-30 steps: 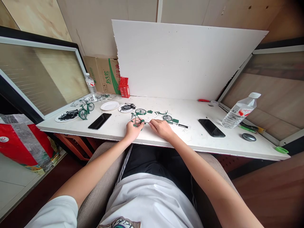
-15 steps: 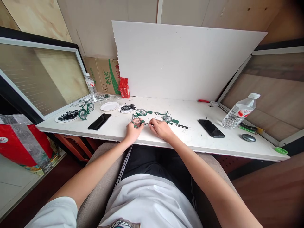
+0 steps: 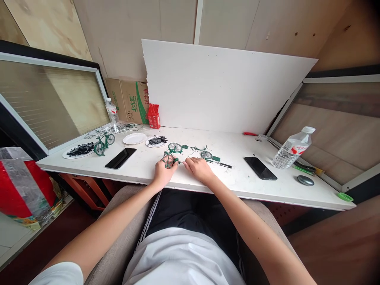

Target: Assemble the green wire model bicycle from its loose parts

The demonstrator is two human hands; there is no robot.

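Toy bicycle point(image 3: 171, 155) — left hand point(image 3: 162, 173) fingers grasping it; right hand point(image 3: 198, 169) fingers pinching thin tool point(image 3: 181, 161) beside bicycle — grips unchanged.

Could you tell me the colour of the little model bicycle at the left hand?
The small model bicycle is green; head view.

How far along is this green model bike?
Done: one wheel is on the green frame; a finished bike stands far left. In hand: the left hand grips the frame, the right hand works at it, its pinch too small to read. Left: a loose wheel and handlebar piece lie unattached near the screwdriver.
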